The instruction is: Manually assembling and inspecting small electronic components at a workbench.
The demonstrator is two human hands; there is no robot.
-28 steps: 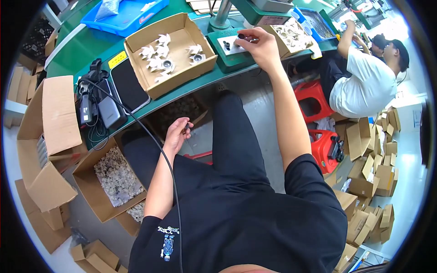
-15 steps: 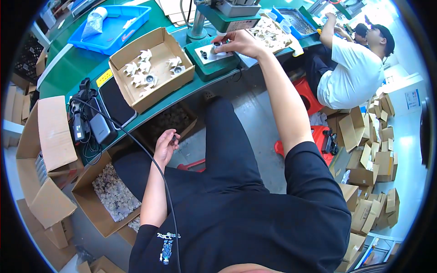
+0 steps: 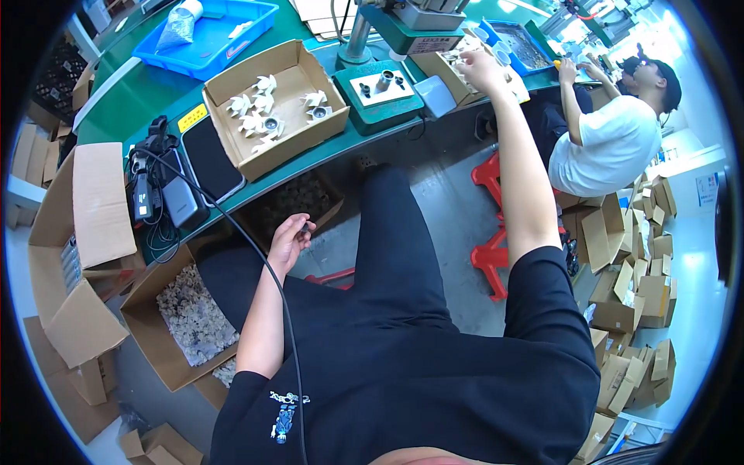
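My right hand (image 3: 482, 74) reaches over a cardboard box (image 3: 425, 67) at the back right. Its fingers point down among white finned plastic impellers (image 3: 452, 56); whether they grip one is hidden. Left of it stands a green bench press (image 3: 415, 35) above a green base (image 3: 370, 116). A white fixture plate (image 3: 377, 94) lies on that base, with a short metal cylinder (image 3: 384, 80) upright between two dark knobs. Over my lap, my left hand (image 3: 288, 244) is curled, its fingertips closed around a small dark thing I cannot make out.
An open carton (image 3: 256, 159) with several impellers stands left of the press. Beside it lie a phone (image 3: 211, 164), a power bank (image 3: 184, 200) and cables. A blue tray (image 3: 205, 58) sits behind. A cable crosses my left forearm. At right, a co-worker (image 3: 612, 139) sits near red stools (image 3: 490, 260).
My right hand has left the fixture and moved right to the box of impellers. The metal cylinder now shows on the plate. My left hand has stayed nearly still; the view has shifted slightly.
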